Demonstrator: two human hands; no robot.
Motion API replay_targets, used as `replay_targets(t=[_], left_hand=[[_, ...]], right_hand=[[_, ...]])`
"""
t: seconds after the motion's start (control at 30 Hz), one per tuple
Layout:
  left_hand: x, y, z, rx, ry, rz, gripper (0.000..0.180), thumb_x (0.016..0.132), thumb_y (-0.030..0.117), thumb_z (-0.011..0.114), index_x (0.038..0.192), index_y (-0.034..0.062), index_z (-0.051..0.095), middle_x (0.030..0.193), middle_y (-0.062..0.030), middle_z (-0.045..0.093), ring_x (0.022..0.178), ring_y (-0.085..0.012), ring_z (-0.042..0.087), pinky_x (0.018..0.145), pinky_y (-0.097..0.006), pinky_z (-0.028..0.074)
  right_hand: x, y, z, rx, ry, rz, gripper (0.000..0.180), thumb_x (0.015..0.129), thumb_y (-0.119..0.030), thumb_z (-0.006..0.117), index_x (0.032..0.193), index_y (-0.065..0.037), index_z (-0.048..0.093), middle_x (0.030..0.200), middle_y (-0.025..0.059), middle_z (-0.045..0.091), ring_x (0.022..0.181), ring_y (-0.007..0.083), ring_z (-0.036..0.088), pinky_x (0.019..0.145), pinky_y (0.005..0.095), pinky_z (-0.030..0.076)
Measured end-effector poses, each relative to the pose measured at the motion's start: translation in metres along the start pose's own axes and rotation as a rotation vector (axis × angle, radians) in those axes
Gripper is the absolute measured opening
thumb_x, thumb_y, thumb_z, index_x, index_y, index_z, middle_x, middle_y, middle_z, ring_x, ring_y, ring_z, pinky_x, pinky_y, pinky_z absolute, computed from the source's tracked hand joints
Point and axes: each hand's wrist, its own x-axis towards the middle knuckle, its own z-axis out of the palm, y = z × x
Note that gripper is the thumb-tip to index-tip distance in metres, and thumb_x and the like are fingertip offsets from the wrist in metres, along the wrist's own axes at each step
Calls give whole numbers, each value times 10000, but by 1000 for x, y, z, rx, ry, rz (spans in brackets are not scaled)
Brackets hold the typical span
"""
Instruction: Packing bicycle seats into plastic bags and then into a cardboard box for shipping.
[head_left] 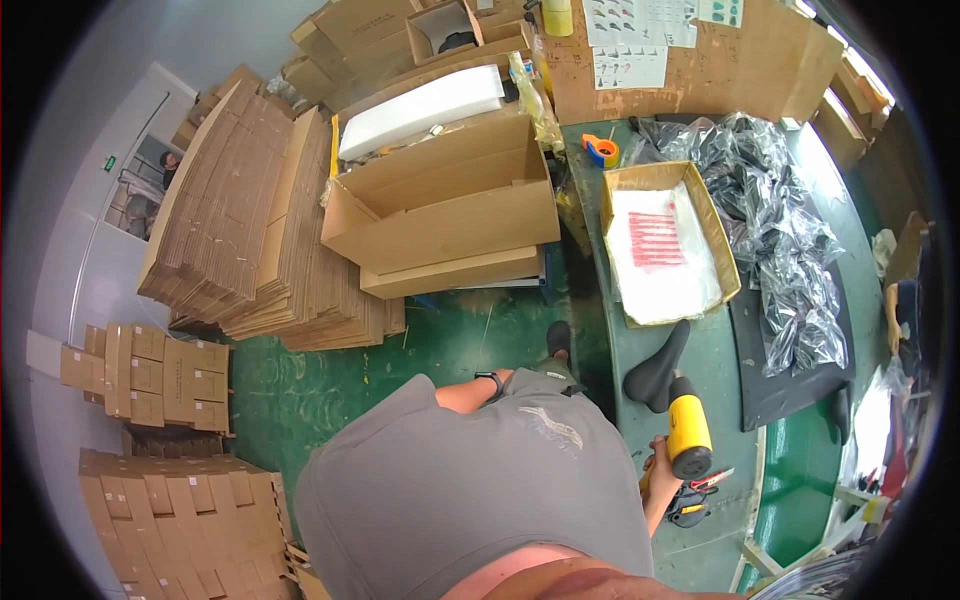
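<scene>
At the near edge of the green worktable (640, 330), in the head view, our right hand (659, 463) is wrapped around a yellow-and-black power tool (686, 432) set against a black bicycle saddle (657, 372). Our left hand (512, 376) hangs by our hip; we cannot tell its grip. We judge the tool work under way; steadying the saddle comes next.

**Packing workshop, warehouse-type room**

Green painted floor (330, 390). Tall stacks of flattened cardboard cartons (240, 220) along the left, open cartons (440, 200) beside them. Green workbench (700, 350) carries a box of clear plastic bags (665, 245), a heap of bagged black parts (790, 240) and a tape dispenser (601, 150).
</scene>
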Motion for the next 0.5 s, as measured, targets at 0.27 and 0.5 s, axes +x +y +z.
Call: replay_targets(t=[0.27, 0.5], left_hand=[[56, -40, 7, -253, -78, -95, 402, 963, 321, 633, 1200, 20, 758, 1228, -210, 740, 1109, -317, 700, 978, -455, 518], [79, -79, 7, -196, 51, 64, 473, 982, 419, 625, 1189, 13, 753, 1196, -197, 756, 1026, -245, 663, 949, -436, 523]], right_hand=[[-3, 66, -20, -177, 228, -223, 281, 907, -221, 804, 1062, -33, 662, 824, 17, 676, 596, 79, 568, 543, 246, 450], [-15, -2, 6, -175, 81, -121, 258, 873, -215, 838, 936, -9, 698, 812, 61, 702, 684, 182, 668, 634, 341, 527]])
